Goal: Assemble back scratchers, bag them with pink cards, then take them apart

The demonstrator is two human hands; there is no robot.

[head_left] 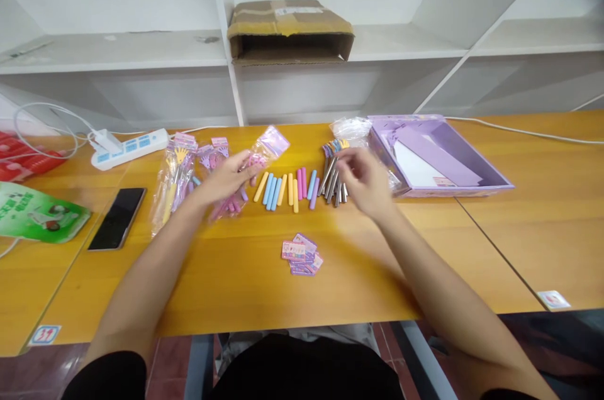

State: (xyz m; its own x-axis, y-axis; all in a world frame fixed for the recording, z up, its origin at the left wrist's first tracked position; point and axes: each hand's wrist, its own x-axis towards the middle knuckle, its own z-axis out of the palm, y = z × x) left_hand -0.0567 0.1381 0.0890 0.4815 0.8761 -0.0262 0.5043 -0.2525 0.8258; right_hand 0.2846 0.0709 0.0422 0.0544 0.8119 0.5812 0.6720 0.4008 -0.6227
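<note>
My left hand (229, 175) is closed on a clear plastic packet (274, 142) with a pink and purple print. Over the back scratchers (334, 178), a bundle of metal rods with small coloured hand-shaped heads, hovers my right hand (365, 180). Its fingers are slightly curled and apart, blurred, with nothing visible in them. Between the hands lie several yellow, blue, pink and purple handle tubes (296, 194). Bagged back scratchers (172, 183) lie beyond my left forearm, some partly hidden by it. In front sits a small pile of printed cards (302, 255).
A purple open box (453, 189) stands at right, beside crumpled clear bags (352, 128). A phone (117, 219), a power strip (132, 150), a green pouch (42, 214) and red packaging (28, 161) lie at left. A cardboard box (290, 29) rests on the shelf.
</note>
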